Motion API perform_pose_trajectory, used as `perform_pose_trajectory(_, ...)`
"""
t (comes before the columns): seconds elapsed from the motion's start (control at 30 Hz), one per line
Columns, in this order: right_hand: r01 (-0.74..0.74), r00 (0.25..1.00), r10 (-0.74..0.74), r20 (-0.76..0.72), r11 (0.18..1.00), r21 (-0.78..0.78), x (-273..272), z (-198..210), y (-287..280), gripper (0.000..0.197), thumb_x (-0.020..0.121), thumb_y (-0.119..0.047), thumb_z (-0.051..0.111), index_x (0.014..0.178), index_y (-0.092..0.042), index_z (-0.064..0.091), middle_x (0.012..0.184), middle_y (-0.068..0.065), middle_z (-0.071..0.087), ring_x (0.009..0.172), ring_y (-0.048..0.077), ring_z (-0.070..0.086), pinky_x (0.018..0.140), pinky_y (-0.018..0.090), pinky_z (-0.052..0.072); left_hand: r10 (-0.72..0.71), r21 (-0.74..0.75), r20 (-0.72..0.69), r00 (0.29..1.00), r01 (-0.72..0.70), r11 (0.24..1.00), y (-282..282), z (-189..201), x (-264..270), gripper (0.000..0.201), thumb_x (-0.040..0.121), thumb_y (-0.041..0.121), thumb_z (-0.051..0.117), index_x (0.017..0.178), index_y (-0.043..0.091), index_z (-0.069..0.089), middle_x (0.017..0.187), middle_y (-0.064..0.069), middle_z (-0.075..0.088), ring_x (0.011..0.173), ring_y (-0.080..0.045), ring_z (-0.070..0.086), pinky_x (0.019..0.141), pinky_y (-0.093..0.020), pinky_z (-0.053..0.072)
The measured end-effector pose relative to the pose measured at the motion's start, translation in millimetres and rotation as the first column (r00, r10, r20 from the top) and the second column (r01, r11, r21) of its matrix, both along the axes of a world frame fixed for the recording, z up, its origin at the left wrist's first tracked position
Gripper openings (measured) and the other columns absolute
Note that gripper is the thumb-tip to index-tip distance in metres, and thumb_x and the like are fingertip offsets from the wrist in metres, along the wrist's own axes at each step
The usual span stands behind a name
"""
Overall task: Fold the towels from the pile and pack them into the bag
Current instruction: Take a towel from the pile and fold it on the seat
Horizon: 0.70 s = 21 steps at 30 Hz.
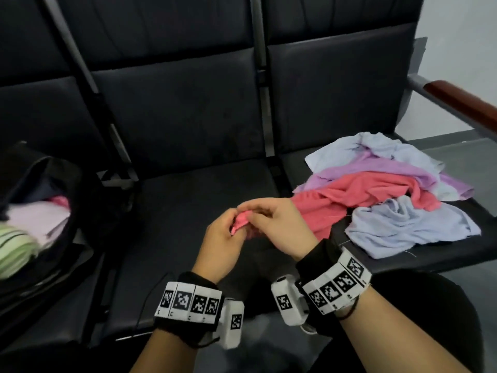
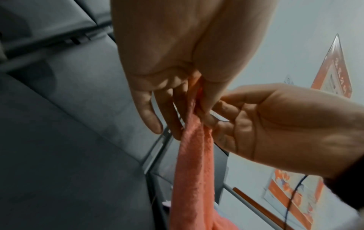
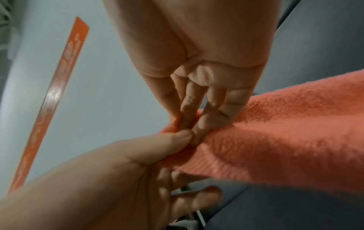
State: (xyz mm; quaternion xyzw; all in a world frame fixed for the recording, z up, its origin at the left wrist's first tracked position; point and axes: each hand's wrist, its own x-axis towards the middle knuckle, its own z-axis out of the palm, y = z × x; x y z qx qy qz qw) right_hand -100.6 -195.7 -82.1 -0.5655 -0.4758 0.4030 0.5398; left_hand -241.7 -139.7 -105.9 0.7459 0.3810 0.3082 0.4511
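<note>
So this is right at the start of a new towel: both hands meet in the lower middle of the head view, pinching one corner of the coral-pink terry towel [image 1: 357, 196]. The left hand [image 1: 219, 238] has thumb and fingers closed on the edge, and the right hand [image 1: 279, 224] pinches the same bit right next to it, fingertips basically touching. The wrist views confirm it, cloth squeezed between thumb and fingers on both sides. The rest of that towel trails off to the right and is still lying partly in the crumpled pile of pale blue and lilac towels [image 1: 387, 168] on the dark padded seat [image 1: 188, 135] at centre right of the frame.

The black open bag [image 1: 53, 211] sits at the left edge with some pink and green-striped folded cloth already inside, so I'd say part of the job is done but several towels are left.

Next move, my guess: slide one hand along the edge to find the second corner, lift the towel clear of the pile, spread it out, then fold. The snag could be dragging the other towels along with it
</note>
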Motion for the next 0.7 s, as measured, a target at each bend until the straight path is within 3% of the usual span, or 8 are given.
perform_pose_trajectory(0.07, -0.023, 0.997, 0.022, 0.072, 1.0, 0.012, -18.1, -1.1, 1.4, 0.036, 0.086, 0.012, 0.057, 0.104, -0.014, 0.072, 0.09, -0.005, 0.074, 0.083, 0.002, 0.07, 0.073, 0.015, 0.053, 0.036, 0.042, 0.005, 0.999, -0.037, 0.998, 1.3, 1.8, -28.8, 0.02, 0.094, 0.005, 0.06, 0.098, 0.021, 0.072, 0.085, 0.01, 0.071, 0.082, -0.007, 0.068, 0.074, -0.022, 0.052)
perform_pose_trajectory(0.13, -0.003, 0.958, -0.009, 0.288, 0.999, 0.043, -34.7, -0.7, 3.9, 0.031, 0.083, 0.004, 0.065, 0.102, -0.018, 0.074, 0.087, -0.008, 0.073, 0.084, 0.002, 0.068, 0.079, 0.017, 0.051, 0.065, 0.081, 0.015, 0.998, -0.066, 0.995, 0.8, 6.0, -54.5, 0.027, 0.095, 0.003, 0.057, 0.098, 0.026, 0.073, 0.086, 0.013, 0.072, 0.083, -0.006, 0.068, 0.073, -0.017, 0.05)
perform_pose_trajectory(0.23, -0.045, 0.858, 0.001, 0.513, 0.996, 0.073, -56.4, 1.4, 7.5, 0.01, 0.08, -0.016, 0.075, 0.086, -0.024, 0.073, 0.072, -0.007, 0.065, 0.073, 0.008, 0.061, 0.071, 0.023, 0.047, 0.103, 0.13, 0.026, 0.994, -0.105, 0.986, 0.1, 10.9, -84.2, 0.034, 0.092, -0.001, 0.057, 0.091, 0.029, 0.073, 0.087, 0.014, 0.072, 0.086, -0.006, 0.067, 0.073, -0.014, 0.048)
perform_pose_trajectory(0.33, -0.132, 0.725, 0.048, 0.687, 0.989, 0.07, -70.8, 1.9, 11.7, 0.01, 0.081, -0.026, 0.077, 0.079, -0.022, 0.068, 0.079, -0.008, 0.056, 0.082, 0.015, 0.052, 0.076, 0.03, 0.042, 0.146, 0.133, 0.049, 0.988, -0.151, 0.979, 0.4, 13.9, -108.4, 0.036, 0.09, -0.005, 0.056, 0.088, 0.026, 0.074, 0.087, 0.014, 0.073, 0.089, -0.006, 0.067, 0.076, -0.014, 0.046)
perform_pose_trajectory(0.43, -0.221, 0.686, 0.129, 0.716, 0.975, 0.036, -74.3, -0.2, 12.7, 0.016, 0.082, -0.022, 0.075, 0.077, -0.024, 0.06, 0.082, -0.011, 0.056, 0.085, 0.014, 0.05, 0.079, 0.03, 0.041, 0.207, 0.103, 0.095, 0.974, -0.216, 0.971, 1.6, 15.7, -129.6, 0.034, 0.087, -0.012, 0.054, 0.089, 0.016, 0.073, 0.088, 0.007, 0.074, 0.09, -0.007, 0.068, 0.08, -0.018, 0.049)
perform_pose_trajectory(0.53, -0.252, 0.645, 0.198, 0.738, 0.967, -0.039, -73.0, -4.1, 9.7, 0.017, 0.084, -0.024, 0.073, 0.078, -0.026, 0.058, 0.072, -0.013, 0.054, 0.076, 0.011, 0.052, 0.076, 0.033, 0.044, 0.24, 0.044, 0.183, 0.953, -0.252, 0.967, 5.3, 18.4, -146.0, 0.033, 0.083, -0.016, 0.052, 0.089, 0.01, 0.072, 0.089, 0.001, 0.076, 0.09, -0.007, 0.069, 0.081, -0.014, 0.048)
perform_pose_trajectory(0.63, -0.23, 0.61, 0.187, 0.77, 0.972, -0.054, -64.4, -7.8, 5.7, 0.007, 0.085, -0.025, 0.069, 0.085, -0.027, 0.062, 0.076, -0.009, 0.058, 0.076, 0.012, 0.056, 0.077, 0.04, 0.049, 0.268, 0.026, 0.227, 0.936, -0.281, 0.959, 10.6, 20.5, -159.3, 0.032, 0.085, -0.015, 0.052, 0.088, 0.011, 0.071, 0.088, 0.003, 0.076, 0.087, -0.005, 0.067, 0.08, -0.012, 0.048)
perform_pose_trajectory(0.7, -0.192, 0.624, 0.164, 0.764, 0.98, -0.054, -57.6, -10.2, 2.8, 0.008, 0.083, -0.023, 0.066, 0.087, -0.027, 0.061, 0.078, -0.008, 0.063, 0.077, 0.014, 0.06, 0.075, 0.041, 0.051, 0.302, 0.006, 0.274, 0.913, -0.316, 0.949, 13.5, 20.8, -167.1, 0.029, 0.086, -0.007, 0.053, 0.085, 0.016, 0.071, 0.086, 0.007, 0.075, 0.085, -0.001, 0.065, 0.078, -0.012, 0.047)
